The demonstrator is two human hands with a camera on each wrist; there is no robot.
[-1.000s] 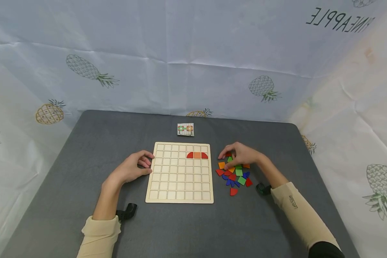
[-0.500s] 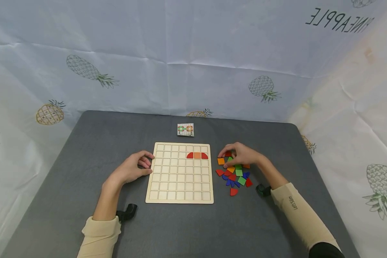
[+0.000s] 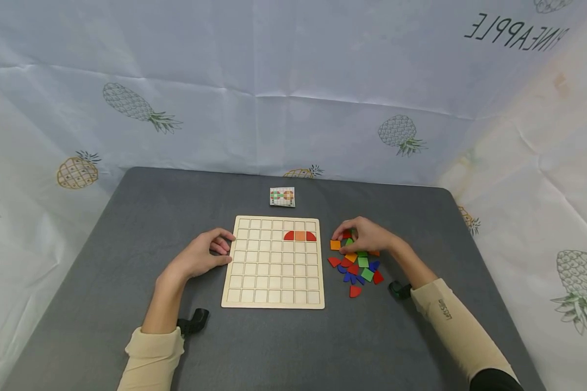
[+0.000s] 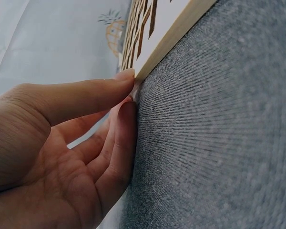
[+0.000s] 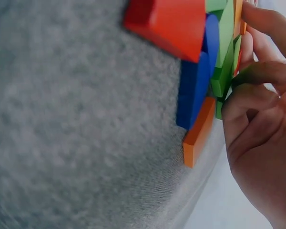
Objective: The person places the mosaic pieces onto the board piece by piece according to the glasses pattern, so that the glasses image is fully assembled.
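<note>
A square, light wooden board with a grid of shallow cells is laid at the centre of the head view, on a table covered in dark grey fabric. Its left edge is touched by the thumb and a fingertip of the left hand, whose fingers are held apart and loosely bent. In the board's upper right, an orange square tile is flanked by two red rounded tiles.

Right of the board, a loose pile of red, green, orange and blue flat pieces is spread. Its upper part is covered by the right hand, its fingers bent downward; whether a piece is gripped cannot be told. A loose orange square is seen just beside its fingertips. In the right wrist view, an orange piece is seen lowest in the pile, just below a blue piece.

A small printed card is placed above the board, and a white pineapple-print cloth is hung behind.
</note>
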